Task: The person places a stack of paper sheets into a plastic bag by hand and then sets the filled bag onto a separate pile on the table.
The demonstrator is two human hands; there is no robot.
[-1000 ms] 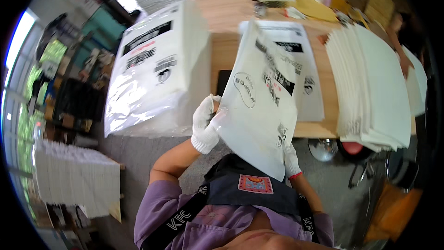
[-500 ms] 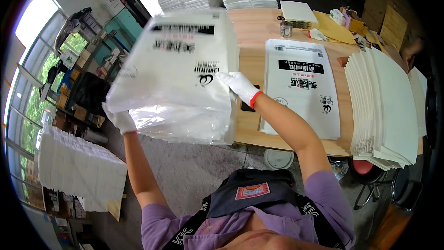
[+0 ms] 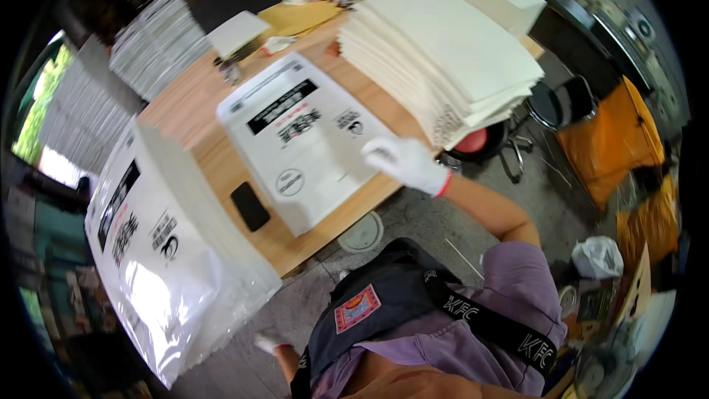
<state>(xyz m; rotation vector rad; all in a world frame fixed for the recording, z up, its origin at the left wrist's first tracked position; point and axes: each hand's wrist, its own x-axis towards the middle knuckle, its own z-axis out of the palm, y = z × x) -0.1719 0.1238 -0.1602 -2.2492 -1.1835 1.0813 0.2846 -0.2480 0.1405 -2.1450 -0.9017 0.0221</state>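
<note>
My right hand (image 3: 405,165), in a white knit glove with a red cuff, is at the near right edge of a flat pile of white printed paper bags (image 3: 329,170) on the table. Its fingers are curled in, and nothing shows in them. Low in the picture my left hand (image 3: 270,341), also gloved, hangs beside my body away from the table; blur hides its fingers. A thick stack of clear printed plastic bags (image 3: 185,281) lies at the table's left end, its glossy near part drooping past the edge. A black phone (image 3: 250,207) lies between the two piles.
Fanned stacks of thick white paper (image 3: 458,44) fill the table's (image 3: 196,103) right side. A metal can (image 3: 229,72), a small white paper stack (image 3: 238,33) and yellow paper (image 3: 299,18) sit farther back. Stools (image 3: 565,103) and an orange sack (image 3: 613,140) stand on the floor to the right.
Both hands have left the clear plastic bags, which now rest at the table's left end. My right hand moved to the printed pile; my left dropped low. The view swung right.
</note>
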